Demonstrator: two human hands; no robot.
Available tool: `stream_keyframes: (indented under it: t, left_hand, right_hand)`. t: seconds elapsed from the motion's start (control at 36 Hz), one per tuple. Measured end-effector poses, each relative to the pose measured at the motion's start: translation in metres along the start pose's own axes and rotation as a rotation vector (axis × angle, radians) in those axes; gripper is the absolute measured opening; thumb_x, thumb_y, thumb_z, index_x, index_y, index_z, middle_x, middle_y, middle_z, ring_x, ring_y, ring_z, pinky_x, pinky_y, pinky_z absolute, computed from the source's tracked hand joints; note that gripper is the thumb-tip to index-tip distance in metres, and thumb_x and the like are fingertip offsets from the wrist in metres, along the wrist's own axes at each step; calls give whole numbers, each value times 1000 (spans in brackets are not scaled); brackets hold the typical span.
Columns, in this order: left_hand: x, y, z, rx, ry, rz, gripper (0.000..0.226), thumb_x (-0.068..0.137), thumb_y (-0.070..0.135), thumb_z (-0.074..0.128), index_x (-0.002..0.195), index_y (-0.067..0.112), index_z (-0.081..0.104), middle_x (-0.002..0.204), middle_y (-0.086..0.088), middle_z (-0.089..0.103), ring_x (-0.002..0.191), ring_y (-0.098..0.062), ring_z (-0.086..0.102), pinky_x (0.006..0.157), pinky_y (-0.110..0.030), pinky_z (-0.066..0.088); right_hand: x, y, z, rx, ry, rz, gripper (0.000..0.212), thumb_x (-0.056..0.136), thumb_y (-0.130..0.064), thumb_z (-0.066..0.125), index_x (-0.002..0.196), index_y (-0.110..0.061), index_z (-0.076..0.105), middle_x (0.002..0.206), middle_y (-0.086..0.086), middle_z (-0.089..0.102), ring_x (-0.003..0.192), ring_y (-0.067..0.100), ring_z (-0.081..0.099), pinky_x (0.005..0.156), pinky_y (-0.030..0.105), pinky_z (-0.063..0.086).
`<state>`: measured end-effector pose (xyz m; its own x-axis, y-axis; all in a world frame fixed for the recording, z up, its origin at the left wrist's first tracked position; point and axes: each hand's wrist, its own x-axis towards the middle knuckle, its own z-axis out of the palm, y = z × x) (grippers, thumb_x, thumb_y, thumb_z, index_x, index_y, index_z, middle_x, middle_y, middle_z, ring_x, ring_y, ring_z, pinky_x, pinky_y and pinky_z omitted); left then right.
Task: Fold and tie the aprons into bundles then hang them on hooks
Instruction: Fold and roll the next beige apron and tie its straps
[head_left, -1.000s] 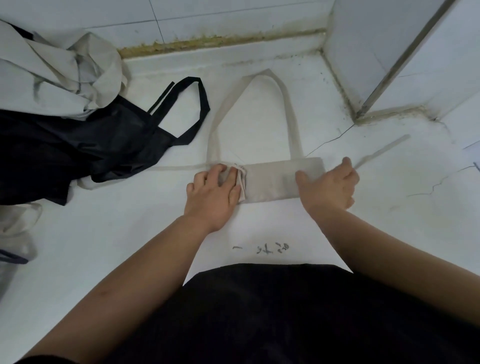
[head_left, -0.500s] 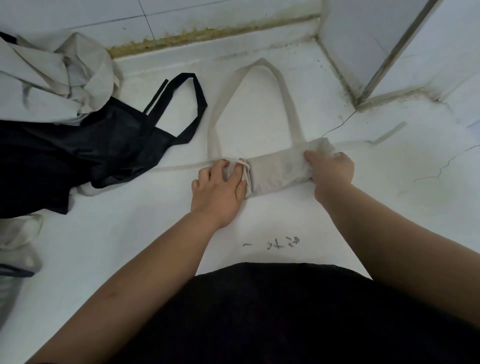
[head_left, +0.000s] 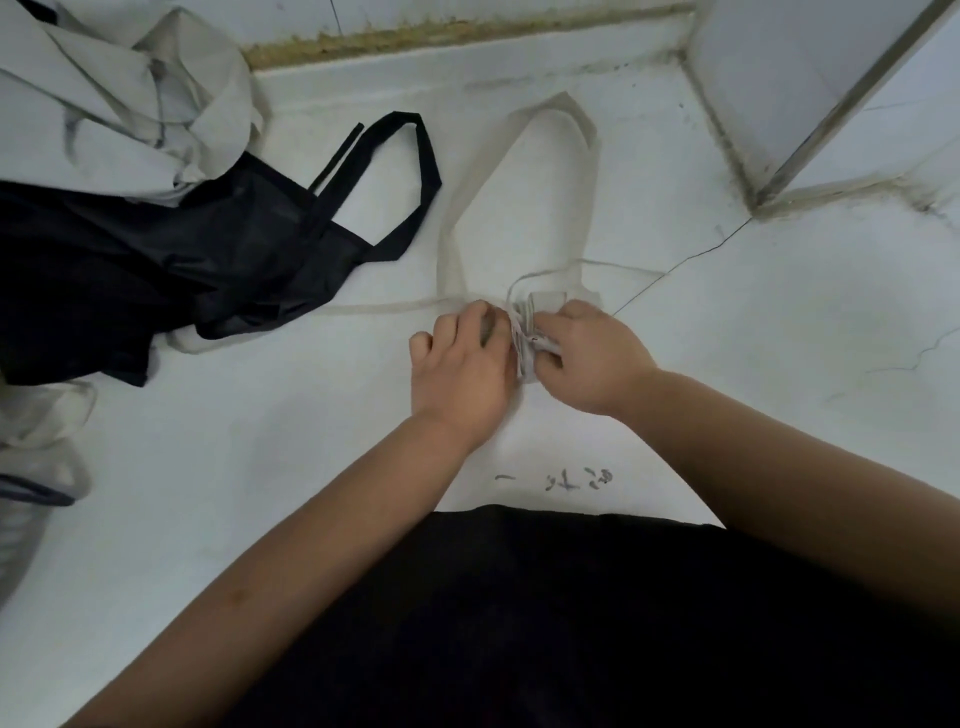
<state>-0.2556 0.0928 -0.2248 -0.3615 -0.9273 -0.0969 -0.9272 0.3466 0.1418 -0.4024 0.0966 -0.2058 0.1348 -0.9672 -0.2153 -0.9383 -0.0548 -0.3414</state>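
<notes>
At frame centre, the left hand (head_left: 460, 371) and right hand (head_left: 589, 358) press together, both clamped on the folded beige apron (head_left: 530, 332) on the white floor (head_left: 260, 467); a black apron (head_left: 156, 260) lies at left.

A beige apron (head_left: 530, 332), folded into a small thick bundle, lies on the white floor, pinched between the fingertips of both hands. Its wide neck loop (head_left: 519, 197) lies flat, stretching away beyond the fingers. One thin tie (head_left: 384, 309) trails left of the fingers; another tie (head_left: 618, 267) curls just beyond them, running right.
</notes>
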Motion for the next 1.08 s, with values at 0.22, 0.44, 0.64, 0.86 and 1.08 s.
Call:
stream_keyframes:
  t: [0.22, 0.44, 0.64, 0.86, 1.08]
  left_hand:
    - [9, 10, -15, -642, -52, -26, 36, 95, 9, 47, 130, 7, 56, 135, -8, 42, 118, -19, 47, 90, -12, 29]
    - [23, 7, -14, -680, -36, -180, 10, 94, 16, 54, 88, 17, 62, 96, -1, 53, 88, -17, 53, 67, -19, 30]
    - [23, 6, -15, -882, 45, -277, 31, 92, 22, 62, 66, 20, 45, 73, 6, 44, 63, -7, 42, 56, -11, 32]
    - [18, 12, -25, -1375, 57, -384, 17, 96, 9, 55, 90, 17, 68, 87, 10, 68, 76, 5, 60, 72, -9, 45]
    - [22, 14, -29, -1202, -40, -369, 30, 94, 14, 55, 74, 30, 70, 62, 20, 63, 63, 4, 55, 64, -13, 44]
  right_hand:
    - [10, 2, -11, 220, -97, 14, 14, 92, -19, 52, 92, -13, 65, 80, 0, 52, 86, 26, 56, 66, 28, 36]
    - [17, 8, -14, 315, -150, 56, 12, 88, -28, 61, 80, -20, 63, 62, -9, 45, 71, 16, 46, 54, 14, 30]
    - [21, 9, -20, 339, -172, 17, 17, 94, -21, 52, 80, -14, 60, 66, -6, 46, 75, 17, 46, 53, 13, 29]
    - [24, 10, -31, 750, -124, 145, 21, 96, -20, 53, 75, -18, 56, 72, -3, 56, 68, 10, 49, 64, 18, 38]
    - [13, 6, -27, 916, -130, 140, 17, 96, -22, 54, 92, -10, 65, 85, 0, 62, 78, 9, 54, 77, 20, 44]
